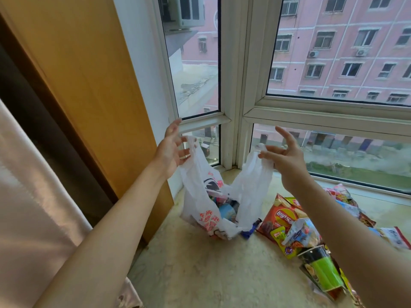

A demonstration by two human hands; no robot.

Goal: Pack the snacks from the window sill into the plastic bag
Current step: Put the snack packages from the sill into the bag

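A white plastic bag [204,196] with red print hangs over the left end of the marble window sill [200,267], its mouth pulled wide. My left hand [171,150] holds the left handle between its fingertips, thumb pointing up. My right hand [285,158] pinches the right handle with thumb and forefinger, the other fingers spread. Some snacks [226,211] lie inside the bag. On the sill to its right lie a red Lay's bag [279,216], a white and blue packet [300,232], a green tube [322,271] and several more packets.
Window panes and white frames [235,112] rise right behind the bag. A wooden panel [89,90] and a pale curtain [26,196] stand on the left. A blue wrapper [251,230] pokes out beside the bag's bottom. More packets [342,195] reach along the sill to the right.
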